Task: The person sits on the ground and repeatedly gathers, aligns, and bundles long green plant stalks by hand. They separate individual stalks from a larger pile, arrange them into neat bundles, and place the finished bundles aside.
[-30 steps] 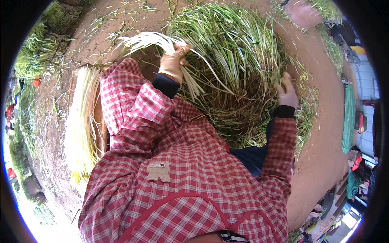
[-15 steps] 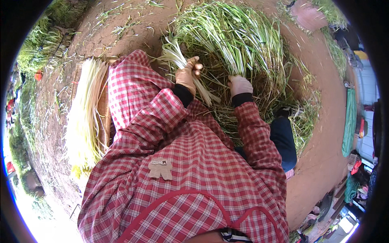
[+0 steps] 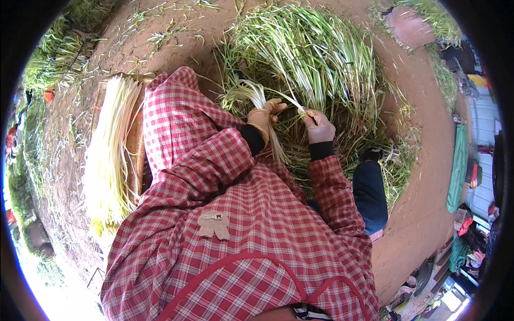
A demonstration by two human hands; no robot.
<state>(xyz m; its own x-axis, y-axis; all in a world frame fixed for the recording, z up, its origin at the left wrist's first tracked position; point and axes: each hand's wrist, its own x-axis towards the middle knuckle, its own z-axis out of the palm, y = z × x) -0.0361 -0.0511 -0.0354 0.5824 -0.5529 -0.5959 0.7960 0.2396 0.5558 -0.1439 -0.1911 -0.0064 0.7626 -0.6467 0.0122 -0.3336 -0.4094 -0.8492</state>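
My left hand (image 3: 262, 120), in a tan glove, is closed around a bunch of pale stalks (image 3: 251, 92), their leafy ends fanning up to the left and the rest hanging below. Just right of it, my right hand (image 3: 318, 125), in a light glove, pinches a single stalk (image 3: 294, 101) that slants toward the upper left. Beyond both hands lies a big heap of long green and white stalks (image 3: 316, 53), darker and tangled at its near side. At my left, long pale-yellow cleaned stalks (image 3: 110, 150) lie on a brown board (image 3: 140, 128), beside my checked clothing.
Piles of greens (image 3: 59, 53) line the far left. A bare dirt floor (image 3: 417, 176) surrounds the heap, with a pink seat-like object (image 3: 409, 24) at upper right. A green rolled sheet (image 3: 456, 166), bags and mixed clutter (image 3: 466, 241) lie along the right edge by white corrugated panels.
My left hand has moved right and down with its bunch. My right hand has moved left from the heap's edge to beside it and now holds a single stalk.
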